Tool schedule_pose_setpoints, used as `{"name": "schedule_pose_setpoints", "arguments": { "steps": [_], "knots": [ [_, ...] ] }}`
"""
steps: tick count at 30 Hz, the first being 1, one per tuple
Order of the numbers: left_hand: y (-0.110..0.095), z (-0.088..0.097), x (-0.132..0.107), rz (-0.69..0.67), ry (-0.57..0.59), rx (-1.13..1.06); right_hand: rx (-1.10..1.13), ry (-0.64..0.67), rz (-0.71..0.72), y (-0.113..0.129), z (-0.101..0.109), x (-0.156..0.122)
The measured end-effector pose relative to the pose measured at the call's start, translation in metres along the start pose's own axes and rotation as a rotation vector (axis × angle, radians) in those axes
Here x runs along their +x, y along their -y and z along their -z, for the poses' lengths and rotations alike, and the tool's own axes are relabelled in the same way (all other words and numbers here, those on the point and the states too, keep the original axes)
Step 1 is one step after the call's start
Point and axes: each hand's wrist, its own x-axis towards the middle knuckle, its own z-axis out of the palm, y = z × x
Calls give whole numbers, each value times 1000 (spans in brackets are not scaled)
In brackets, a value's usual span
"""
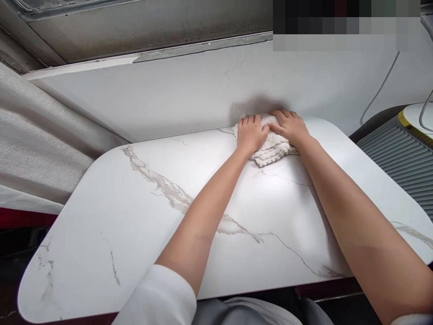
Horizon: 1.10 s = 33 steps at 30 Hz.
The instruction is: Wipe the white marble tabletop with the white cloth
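A folded cream cloth [270, 151] with wavy layered edges lies on the white marble-patterned table [111, 203], at its far edge by the wall. My left hand [251, 134] presses on the cloth's left side, with the fingers bent over it toward the wall. On its right side, my right hand [291, 127] also grips the cloth, fingers pointing away from me. The thumbs of both hands nearly meet over the middle of the cloth. My palms and the cloth's underside are hidden.
A pale wall [162, 99] rises directly behind the table, below a window ledge [203, 49]. Light curtains [40, 135] hang at the left. To the right stands a grey ribbed round object [399, 153] with a white top, and a thin cord [380, 88] hangs nearby.
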Motion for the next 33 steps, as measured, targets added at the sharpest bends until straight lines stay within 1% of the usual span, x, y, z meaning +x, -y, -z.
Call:
{"name": "schedule_pose_setpoints", "arguments": {
  "steps": [6,10,12,17,21,26,33],
  "knots": [
    [0,4,-14,12,-15,-8,31,-42,50,3,-3,-12],
    [-5,6,-30,-2,-10,-25,51,-73,111,3,-3,-33],
    [-9,8,-41,-19,-9,-36,50,-96,116,5,-1,-49],
    [-20,14,-78,-86,3,-26,-1,-91,31,16,9,-103],
    [-30,22,-115,-143,10,-10,-18,-102,45,22,16,-148],
    [-41,32,-159,-185,33,-14,-27,-120,66,26,21,-195],
    [-51,50,-210,-246,82,2,-51,-121,68,47,34,-252]
  ]
}}
